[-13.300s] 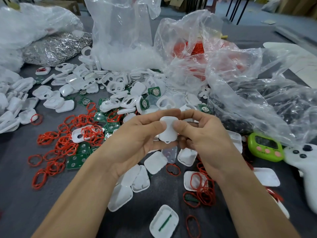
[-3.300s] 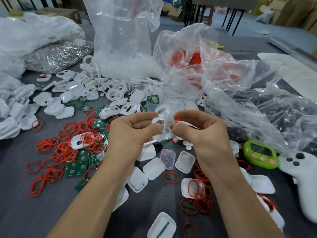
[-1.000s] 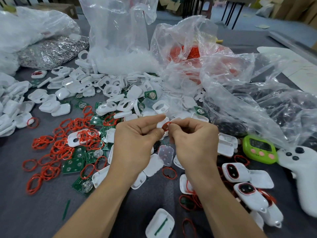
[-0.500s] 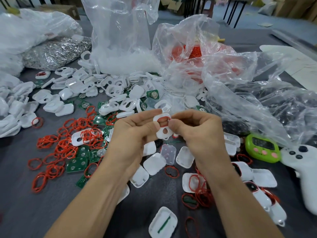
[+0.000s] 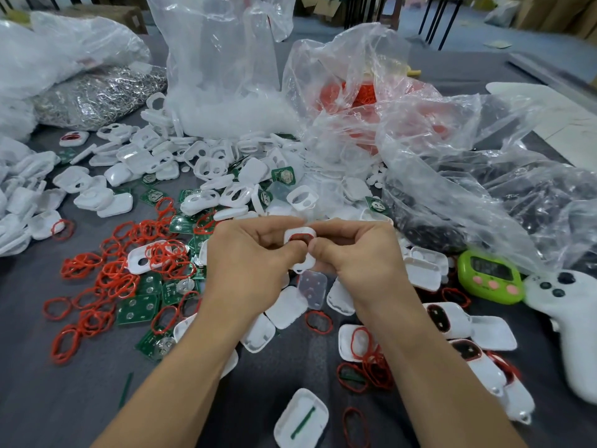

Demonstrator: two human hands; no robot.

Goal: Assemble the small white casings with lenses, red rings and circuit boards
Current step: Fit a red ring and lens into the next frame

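Both hands, left (image 5: 255, 253) and right (image 5: 355, 250), pinch one casing (image 5: 299, 247) between thumbs, its ring (image 5: 300, 238) facing up mid-table.

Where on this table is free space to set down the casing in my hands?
Best is the bare grey table at the near left, between the red rings and the left forearm. A smaller patch lies between the forearms, beyond the open casing half. Around the held casing and near the green timer it is crowded.

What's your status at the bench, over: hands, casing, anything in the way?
Left hand and right hand both pinching one white casing. Red ring sitting in its opening. Nothing in the way.
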